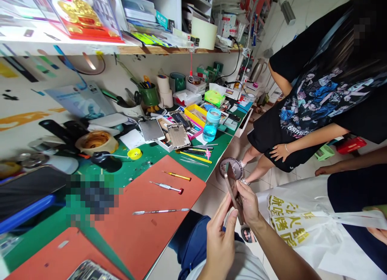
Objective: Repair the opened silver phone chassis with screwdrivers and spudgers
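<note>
Head view: we see a green worktop spanning left to centre, its orange mat probably protective. Lower right of centre, our left hand and right hand grip a smartphone between their fingers, likely for steadiness; near centre, a red-capped screwdriver lies handy.

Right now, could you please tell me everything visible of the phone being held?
The phone is slim, with rounded corners and a brownish-gold, metallic-looking edge. It tilts, nearly edge-on to the camera, held by the left hand and right hand, right of the orange mat. Its face cannot be read.
</note>
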`<action>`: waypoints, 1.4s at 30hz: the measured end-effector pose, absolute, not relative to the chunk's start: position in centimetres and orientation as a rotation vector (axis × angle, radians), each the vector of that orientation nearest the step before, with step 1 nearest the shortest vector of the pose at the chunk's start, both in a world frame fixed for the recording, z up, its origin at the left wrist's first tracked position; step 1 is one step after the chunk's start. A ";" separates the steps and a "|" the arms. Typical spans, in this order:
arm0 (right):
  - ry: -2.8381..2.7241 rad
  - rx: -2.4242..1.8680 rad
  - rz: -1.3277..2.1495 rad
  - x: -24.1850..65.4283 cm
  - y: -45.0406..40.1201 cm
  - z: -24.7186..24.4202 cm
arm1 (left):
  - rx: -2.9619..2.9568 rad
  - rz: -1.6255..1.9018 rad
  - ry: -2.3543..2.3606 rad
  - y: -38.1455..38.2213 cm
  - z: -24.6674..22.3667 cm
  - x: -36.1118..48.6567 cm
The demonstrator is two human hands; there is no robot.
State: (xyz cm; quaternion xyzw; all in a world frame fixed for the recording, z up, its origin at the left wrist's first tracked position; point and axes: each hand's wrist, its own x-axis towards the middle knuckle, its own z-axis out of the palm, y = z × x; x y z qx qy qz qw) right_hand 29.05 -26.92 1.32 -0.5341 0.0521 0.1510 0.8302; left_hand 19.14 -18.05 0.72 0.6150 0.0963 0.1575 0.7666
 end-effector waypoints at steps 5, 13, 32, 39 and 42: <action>0.040 -1.205 0.225 29.1 -27.4 0.1 | 1.334 0.414 0.234 -17.8 0.2 19.0; -0.050 -1.318 0.149 29.3 -27.5 -1.6 | 1.495 0.596 0.249 -16.4 -0.1 19.5; -0.148 -1.415 0.121 30.0 -28.6 -2.7 | 1.461 0.618 0.355 -16.6 -1.0 19.7; -0.196 -1.473 0.117 30.0 -28.9 -3.1 | 1.519 0.666 0.307 -16.5 -1.1 19.7; -0.207 -1.497 0.113 30.2 -29.0 -3.4 | 1.558 0.702 0.235 -16.0 -1.2 19.9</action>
